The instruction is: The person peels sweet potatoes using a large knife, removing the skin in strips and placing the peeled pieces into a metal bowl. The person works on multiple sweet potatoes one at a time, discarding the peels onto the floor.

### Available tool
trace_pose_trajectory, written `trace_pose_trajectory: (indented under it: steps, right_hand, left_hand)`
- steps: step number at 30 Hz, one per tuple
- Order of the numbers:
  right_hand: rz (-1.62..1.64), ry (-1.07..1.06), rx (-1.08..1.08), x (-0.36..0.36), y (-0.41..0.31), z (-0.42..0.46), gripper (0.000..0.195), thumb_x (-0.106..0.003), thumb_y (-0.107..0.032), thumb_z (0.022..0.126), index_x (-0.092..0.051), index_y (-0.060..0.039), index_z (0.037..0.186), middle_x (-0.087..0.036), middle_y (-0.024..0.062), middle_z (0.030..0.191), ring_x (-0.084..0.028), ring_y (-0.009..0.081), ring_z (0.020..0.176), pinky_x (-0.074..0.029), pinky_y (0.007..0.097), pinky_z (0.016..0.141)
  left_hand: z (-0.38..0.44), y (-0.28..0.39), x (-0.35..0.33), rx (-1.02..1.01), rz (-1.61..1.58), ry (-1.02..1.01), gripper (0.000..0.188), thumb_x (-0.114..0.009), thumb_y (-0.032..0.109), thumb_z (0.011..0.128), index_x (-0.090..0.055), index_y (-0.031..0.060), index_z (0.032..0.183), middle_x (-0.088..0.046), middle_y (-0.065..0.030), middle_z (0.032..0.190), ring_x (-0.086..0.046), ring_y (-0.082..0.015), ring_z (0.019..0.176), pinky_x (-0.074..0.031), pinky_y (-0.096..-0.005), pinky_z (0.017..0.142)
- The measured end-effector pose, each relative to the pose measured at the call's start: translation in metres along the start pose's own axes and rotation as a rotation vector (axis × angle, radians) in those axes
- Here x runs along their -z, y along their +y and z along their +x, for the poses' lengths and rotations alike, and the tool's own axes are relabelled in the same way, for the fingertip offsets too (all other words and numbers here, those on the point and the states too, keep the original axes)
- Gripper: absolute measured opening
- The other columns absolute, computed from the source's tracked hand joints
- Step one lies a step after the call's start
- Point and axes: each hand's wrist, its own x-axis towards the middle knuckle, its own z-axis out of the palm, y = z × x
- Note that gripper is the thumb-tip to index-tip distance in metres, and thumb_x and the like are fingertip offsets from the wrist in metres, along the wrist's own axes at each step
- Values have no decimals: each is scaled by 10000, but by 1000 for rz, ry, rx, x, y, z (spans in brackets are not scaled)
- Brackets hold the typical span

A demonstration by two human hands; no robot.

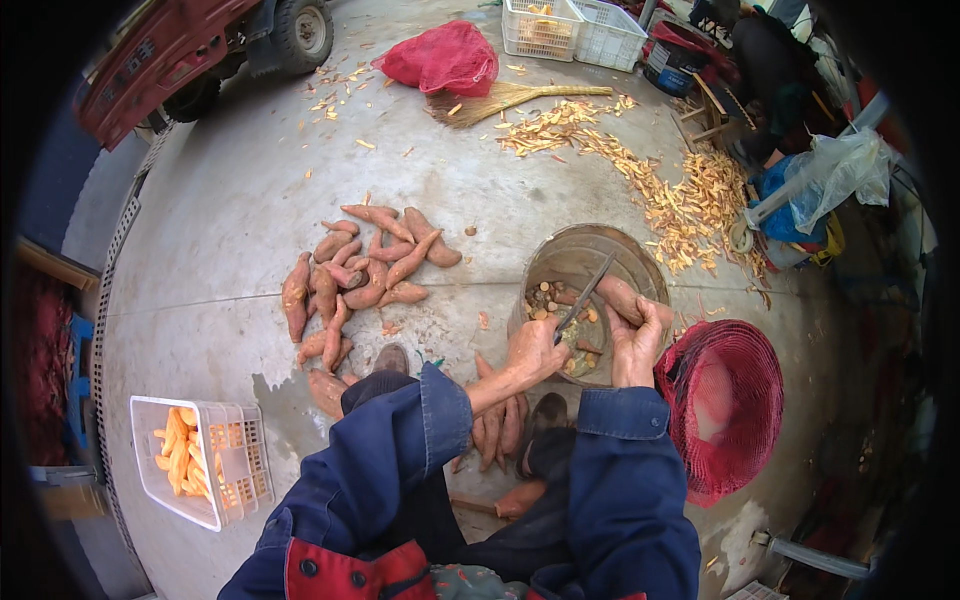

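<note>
My left hand grips a knife, its dark blade pointing up and away over a round bucket. In my right hand is an unpeeled sweet potato, held above the bucket's right side, close to the blade. Small cut ends and scraps lie at the bottom of the bucket. Between my feet rest several sweet potatoes, partly hidden by my left forearm. A larger heap of unpeeled sweet potatoes is spread on the concrete to the left.
A white crate with peeled sweet potatoes stands at left. Right of the bucket is a red mesh bag. Peelings cover the floor ahead, near a straw broom. A vehicle wheel is at the upper left.
</note>
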Motion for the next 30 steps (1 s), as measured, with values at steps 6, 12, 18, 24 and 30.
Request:
trace_pose_trajectory:
  steps: [6, 12, 18, 24, 30]
  right_hand:
    - [56, -38, -21, 11, -12, 2, 206, -548, -65, 761, -482, 20, 936, -510, 166, 1021, -499, 304, 1032, -438, 505, 917]
    - [94, -33, -77, 13, -8, 7, 213, -516, -73, 784, -453, 41, 953, -497, 188, 1059, -483, 337, 1062, -426, 529, 925]
    - [88, -27, -62, 12, -1, 12, 286, -491, -73, 783, -461, 54, 1037, -488, 226, 1141, -472, 367, 1092, -380, 561, 942]
    - [113, -15, -62, 10, 2, 11, 298, -524, -74, 768, -457, 51, 1030, -492, 222, 1141, -472, 369, 1096, -391, 555, 934]
    - [170, -103, -66, -4, -2, -3, 356, -559, -97, 766, -434, 47, 1066, -489, 231, 1145, -485, 369, 1081, -419, 533, 921]
  left_hand:
    - [11, 13, 16, 311, -607, -369, 152, -537, 112, 753, -530, -28, 813, -491, -44, 523, -436, -95, 357, -369, -247, 337]
    - [10, 20, 25, 475, -887, -387, 109, -529, 80, 769, -499, -22, 750, -460, -24, 504, -425, -94, 344, -359, -224, 317]
    - [9, 19, 24, 216, -613, -101, 111, -513, 82, 762, -514, -26, 733, -495, -44, 527, -474, -115, 390, -386, -266, 358]
    - [4, 13, 11, 94, -67, -33, 205, -559, 171, 690, -585, 2, 803, -588, -218, 691, -584, -388, 703, -453, -452, 628]
    - [-5, -10, -17, 490, -498, -256, 137, -528, 75, 691, -578, -31, 761, -554, -143, 546, -523, -195, 376, -416, -338, 374]
